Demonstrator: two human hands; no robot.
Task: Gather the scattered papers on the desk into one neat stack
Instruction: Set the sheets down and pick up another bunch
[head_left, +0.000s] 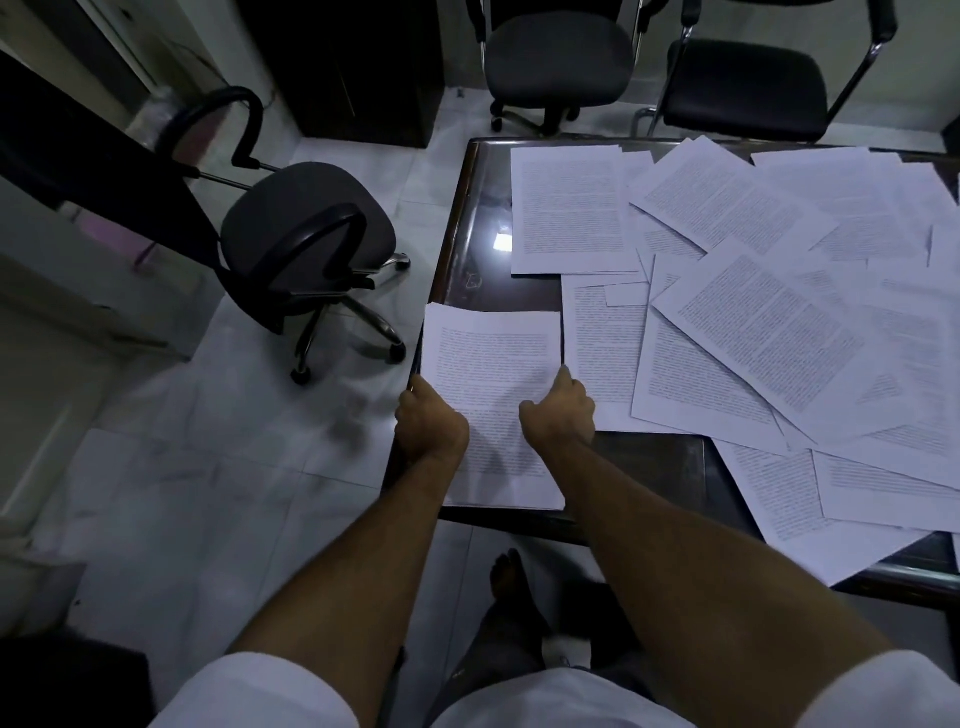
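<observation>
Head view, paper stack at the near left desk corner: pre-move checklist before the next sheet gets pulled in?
1. Left hand grips the left edge of the white printed paper stack: ok.
2. Right hand on the stack's right edge, fingers curled at it: ok.
3. Stack edges squared: not ok, the far left corner looks slightly fanned.
4. Stack fully supported by the dark glossy desk: not ok, its left edge overhangs the desk edge.
5. Nearest loose white sheet lies just right of the stack, partly under other sheets: ok to reach, may drag neighbours.
6. Scattered sheets gathered: not ok, many still spread across the desk.
</observation>
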